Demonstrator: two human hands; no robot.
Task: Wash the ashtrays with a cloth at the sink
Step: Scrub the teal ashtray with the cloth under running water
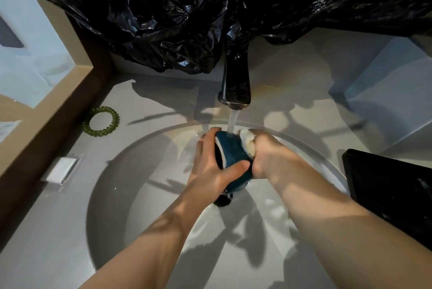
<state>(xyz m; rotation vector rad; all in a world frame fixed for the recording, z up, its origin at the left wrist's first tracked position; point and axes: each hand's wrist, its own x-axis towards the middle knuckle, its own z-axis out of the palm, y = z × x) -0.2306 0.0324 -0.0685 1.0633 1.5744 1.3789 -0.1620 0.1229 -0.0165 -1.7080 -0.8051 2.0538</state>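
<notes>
A dark blue ashtray (232,152) is held on edge over the round white sink (131,172), right under the running water from the dark tap (235,83). My left hand (210,165) grips the ashtray, fingers over its rim and thumb across its outer side. My right hand (268,155) holds a pale cloth (248,142) bunched in its fingers and presses it against the ashtray's right side. The stream lands where the ashtray and cloth meet.
Crumpled black plastic (210,13) hangs over the wall behind the tap. A green coiled hair tie (101,121) lies on the counter at left, and a small white wrapped item (61,170) sits nearer. A black flat object (392,186) lies right of the sink. The drain (223,200) is below the hands.
</notes>
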